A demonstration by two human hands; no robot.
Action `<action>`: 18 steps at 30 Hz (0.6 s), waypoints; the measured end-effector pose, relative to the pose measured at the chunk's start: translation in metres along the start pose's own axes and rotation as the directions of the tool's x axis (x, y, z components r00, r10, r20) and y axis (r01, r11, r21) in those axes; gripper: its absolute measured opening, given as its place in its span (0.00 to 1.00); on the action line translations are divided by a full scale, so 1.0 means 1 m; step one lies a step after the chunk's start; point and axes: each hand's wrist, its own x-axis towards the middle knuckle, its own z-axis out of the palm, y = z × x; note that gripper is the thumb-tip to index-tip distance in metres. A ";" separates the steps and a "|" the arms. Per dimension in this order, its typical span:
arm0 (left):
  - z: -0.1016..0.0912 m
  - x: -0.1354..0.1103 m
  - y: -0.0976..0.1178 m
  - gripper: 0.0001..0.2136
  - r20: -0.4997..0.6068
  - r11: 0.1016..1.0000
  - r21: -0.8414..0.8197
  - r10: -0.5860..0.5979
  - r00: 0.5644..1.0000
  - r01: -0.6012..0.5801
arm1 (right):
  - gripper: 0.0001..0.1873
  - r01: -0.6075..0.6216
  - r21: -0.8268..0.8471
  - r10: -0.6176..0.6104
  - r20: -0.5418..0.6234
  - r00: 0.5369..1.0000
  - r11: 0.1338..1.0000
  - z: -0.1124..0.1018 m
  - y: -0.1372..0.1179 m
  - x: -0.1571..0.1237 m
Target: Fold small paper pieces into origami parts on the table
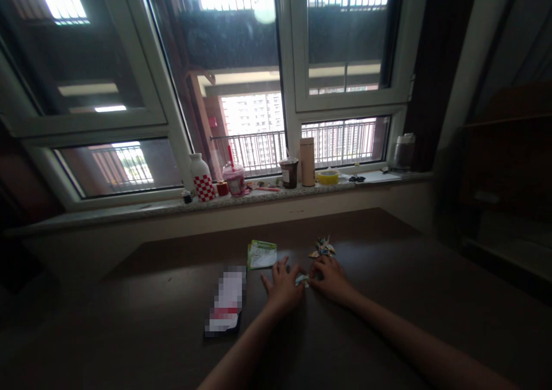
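Steadying the paper [303, 279], right of the phone [227, 298], seems best done lightly; left hand [284, 286] spreads loosely at it, right hand [331, 278] curls beside it; whether either pinches, I cannot tell.

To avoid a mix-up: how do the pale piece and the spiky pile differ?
The pale piece looks smaller than the spiky pile. The pile shows orange; the piece, mainly pale. The piece lies between left hand and right hand; the pile, beyond the latter. Both lie near the right hand.
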 end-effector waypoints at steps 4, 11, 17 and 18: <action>0.000 0.002 -0.003 0.15 0.029 1.000 0.025 0.007 1.000 -0.008 | 0.13 -0.003 0.036 0.002 0.028 1.000 0.999 0.000 0.003 0.003; -0.001 0.002 -0.008 0.16 0.090 0.999 0.024 0.019 0.996 -0.021 | 0.12 -0.018 0.045 0.015 0.051 0.999 0.999 0.000 0.003 0.003; -0.003 0.001 -0.009 0.17 0.112 0.999 0.027 0.029 0.993 -0.032 | 0.12 -0.022 0.044 0.019 0.065 0.998 0.999 0.000 0.006 0.004; -0.003 0.001 -0.009 0.18 0.116 0.999 0.027 0.031 0.993 -0.034 | 0.12 -0.017 0.046 0.014 0.068 0.998 0.999 0.000 0.007 0.005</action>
